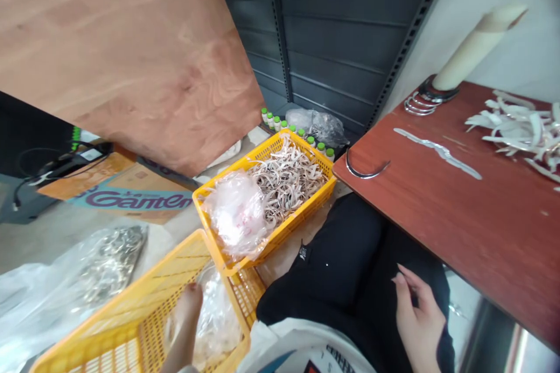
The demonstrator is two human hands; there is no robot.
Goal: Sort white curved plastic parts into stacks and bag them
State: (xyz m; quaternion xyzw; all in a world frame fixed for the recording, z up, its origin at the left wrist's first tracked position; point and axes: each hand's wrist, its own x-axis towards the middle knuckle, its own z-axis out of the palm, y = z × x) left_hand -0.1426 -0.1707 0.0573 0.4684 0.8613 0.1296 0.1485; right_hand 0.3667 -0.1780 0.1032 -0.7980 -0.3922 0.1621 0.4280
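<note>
My left hand [189, 302] reaches over the lower yellow crate [144, 297], above a clear plastic bag [214, 309] inside it. Its fingers are mostly hidden, so its grip does not show. Over my dark trousers, beside the table edge, my right hand [420, 319] has thumb and forefinger brought together with nothing visible between them. On the brown table [437, 198] lie a shiny curved metal hoop [366, 173] and a flat whitish wrapped strip [440, 150]. A second yellow crate [280, 230] holds many curved, white-wrapped pieces [291, 178] and a crumpled plastic bag [238, 213].
A pale tube [479, 46] stands tilted on the table, with metal rings [422, 104] at its base. A pile of white-wrapped pieces [520, 125] lies to the right. Green-capped bottles [310, 141], a cardboard box [135, 192] and a bag of metal parts [109, 262] are on the floor.
</note>
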